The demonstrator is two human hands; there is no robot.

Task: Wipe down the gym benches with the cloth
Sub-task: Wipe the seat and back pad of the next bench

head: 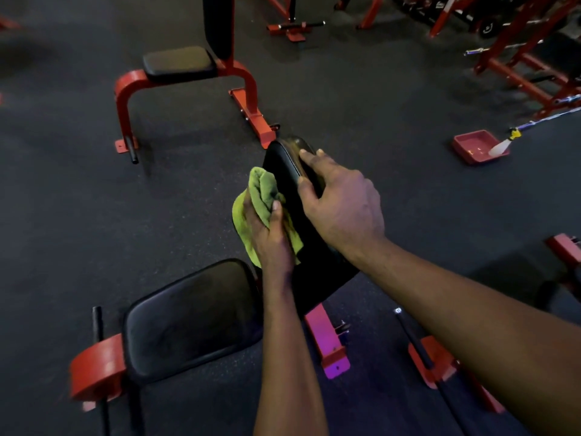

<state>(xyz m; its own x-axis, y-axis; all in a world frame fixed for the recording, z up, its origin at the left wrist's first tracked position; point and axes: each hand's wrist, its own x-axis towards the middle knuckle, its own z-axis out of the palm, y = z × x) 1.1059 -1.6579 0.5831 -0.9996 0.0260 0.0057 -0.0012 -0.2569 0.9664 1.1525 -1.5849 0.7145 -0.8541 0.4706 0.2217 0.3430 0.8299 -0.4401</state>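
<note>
Spreading underfoot, floor (63, 199): dark speckled rubber, filling most of the view.
Racks (515, 67): red steel frames in the far right corner. Chrome bars lie across them; finer detail is blurred.
Far bench (179, 62): black seat cushion on a bent red frame, with an upright black cushion behind it. Upper left, well apart from both hands.
Seat pad (191, 316): part of the near bench (327, 344). Black with rounded corners, low in the view, just left of the left forearm. A red frame end sits at its left edge.
Back pad (284, 171): same bench, black, standing steeply with its narrow top end pointing away. It sits between the two hands.
Right hand (342, 202): laid over the upper right edge of the back pad. Fingers curl round the far side and the thumb is on the near edge, gripping the pad.
Left hand (270, 234): fingers and thumb wrapped round the cloth, bunching it, back of the hand toward the camera.
Cloth (261, 190): green and crumpled, held against the left side of the back pad. A fold pokes up above the fingers and a loose corner hangs below the hand.
Tray (471, 149): red and shallow, on the floor at right, well apart from the near bench.
Bottle (500, 147): white with a yellow top, lying tilted across the tray's right rim.
</note>
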